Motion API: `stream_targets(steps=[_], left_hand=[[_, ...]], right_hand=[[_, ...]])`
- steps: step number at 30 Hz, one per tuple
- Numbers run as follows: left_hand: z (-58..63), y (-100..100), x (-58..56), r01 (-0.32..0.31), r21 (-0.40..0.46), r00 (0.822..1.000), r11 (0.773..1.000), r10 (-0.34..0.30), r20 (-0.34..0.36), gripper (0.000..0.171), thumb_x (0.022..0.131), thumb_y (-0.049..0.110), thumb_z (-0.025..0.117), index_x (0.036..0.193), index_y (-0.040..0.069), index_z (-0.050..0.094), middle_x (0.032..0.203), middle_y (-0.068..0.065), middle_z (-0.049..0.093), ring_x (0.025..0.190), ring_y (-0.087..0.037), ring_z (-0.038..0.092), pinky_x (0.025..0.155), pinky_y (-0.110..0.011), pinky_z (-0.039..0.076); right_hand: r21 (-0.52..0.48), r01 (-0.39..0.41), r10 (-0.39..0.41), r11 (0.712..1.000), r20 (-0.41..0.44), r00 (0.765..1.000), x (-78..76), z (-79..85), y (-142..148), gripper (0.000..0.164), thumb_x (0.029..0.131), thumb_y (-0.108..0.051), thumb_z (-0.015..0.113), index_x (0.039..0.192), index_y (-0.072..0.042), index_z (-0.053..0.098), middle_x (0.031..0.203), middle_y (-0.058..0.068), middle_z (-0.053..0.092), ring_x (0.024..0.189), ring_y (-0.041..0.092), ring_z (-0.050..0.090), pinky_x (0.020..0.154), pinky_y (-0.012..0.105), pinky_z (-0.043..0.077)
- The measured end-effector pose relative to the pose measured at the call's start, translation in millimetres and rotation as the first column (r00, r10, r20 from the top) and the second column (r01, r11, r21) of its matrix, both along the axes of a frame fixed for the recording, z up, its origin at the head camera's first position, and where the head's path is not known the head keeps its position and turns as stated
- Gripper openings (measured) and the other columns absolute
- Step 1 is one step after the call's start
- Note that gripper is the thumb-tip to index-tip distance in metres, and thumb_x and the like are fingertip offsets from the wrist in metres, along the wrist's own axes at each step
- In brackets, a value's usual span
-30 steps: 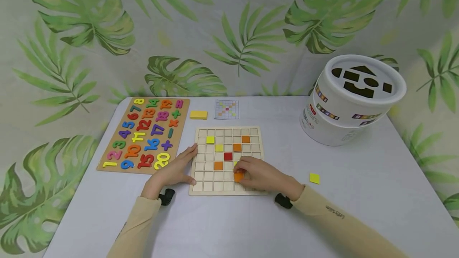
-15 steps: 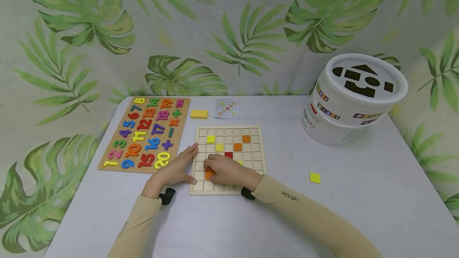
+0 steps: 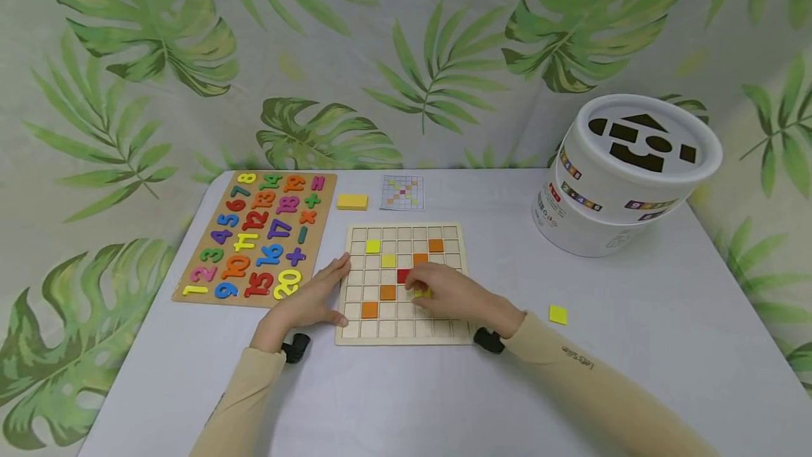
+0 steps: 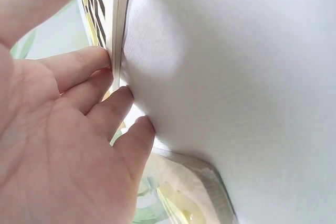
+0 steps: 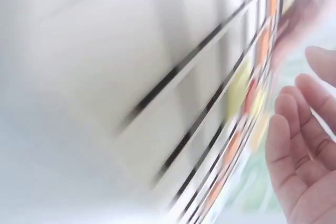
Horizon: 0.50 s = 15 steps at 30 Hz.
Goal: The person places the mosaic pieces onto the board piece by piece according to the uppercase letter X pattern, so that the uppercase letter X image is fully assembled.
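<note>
A square wooden grid board (image 3: 377,331) lies in the middle of the table, holding several coloured tiles in its cells. Along its left edge rests my left hand (image 3: 309,302), thumb and fingers spread; the left wrist view has its fingertips against the board's side. My right hand (image 3: 453,293) is over the right half of the board, fingers loosely bent, holding nothing in the right wrist view. It partly covers a red tile (image 3: 402,276) and a yellow tile (image 3: 426,293). An orange tile (image 3: 369,310) sits in a lower-left cell, with another orange tile (image 3: 388,293) diagonally above it.
A loose yellow tile (image 3: 557,314) lies right of the board. Behind the board are a printed pattern card (image 3: 402,193) and a yellow block (image 3: 352,202). A number puzzle board (image 3: 254,242) lies at left; a white bucket (image 3: 634,189) with a slotted lid stands at right.
My right hand carried an orange tile leftward, let it go in the lower-left cell, and has moved back to the right. The left hand has stayed at the board's edge.
</note>
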<state>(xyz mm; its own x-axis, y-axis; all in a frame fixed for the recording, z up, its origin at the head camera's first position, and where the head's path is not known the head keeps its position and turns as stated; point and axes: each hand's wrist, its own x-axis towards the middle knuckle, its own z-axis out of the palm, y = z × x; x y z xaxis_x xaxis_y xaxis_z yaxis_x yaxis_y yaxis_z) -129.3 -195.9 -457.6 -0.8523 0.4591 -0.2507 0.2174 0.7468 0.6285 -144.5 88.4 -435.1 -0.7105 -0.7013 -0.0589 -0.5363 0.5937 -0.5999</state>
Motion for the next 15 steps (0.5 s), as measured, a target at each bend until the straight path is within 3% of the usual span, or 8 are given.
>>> stream_targets(steps=[7,15], left_hand=[[-0.5,0,0.2,0.004,-0.015,1.0,1.0,-0.005,-0.009,0.104,0.072,0.021,0.084,0.15,-0.004,0.02,0.159,-0.015,0.007,0.143,-0.036,0.006,0.114,-0.05,0.016],[-0.9,0,-0.4,0.021,-0.018,1.0,1.0,-0.021,-0.021,0.104,0.073,0.021,0.083,0.15,-0.004,0.019,0.159,-0.016,0.006,0.143,-0.036,0.006,0.114,-0.05,0.016]], right_hand=[[-0.035,0.115,-0.116,0.993,-0.028,0.993,10.4,-9.4,96,0.02,0.085,-0.006,0.07,0.105,-0.005,0.064,0.095,-0.001,0.06,0.087,0.015,0.055,0.076,0.033,0.051],[-0.024,0.219,-0.22,0.975,-0.156,0.963,35.1,-25.4,188,0.024,0.08,-0.005,0.075,0.101,-0.009,0.065,0.096,-0.006,0.06,0.087,0.012,0.056,0.076,0.033,0.052]])
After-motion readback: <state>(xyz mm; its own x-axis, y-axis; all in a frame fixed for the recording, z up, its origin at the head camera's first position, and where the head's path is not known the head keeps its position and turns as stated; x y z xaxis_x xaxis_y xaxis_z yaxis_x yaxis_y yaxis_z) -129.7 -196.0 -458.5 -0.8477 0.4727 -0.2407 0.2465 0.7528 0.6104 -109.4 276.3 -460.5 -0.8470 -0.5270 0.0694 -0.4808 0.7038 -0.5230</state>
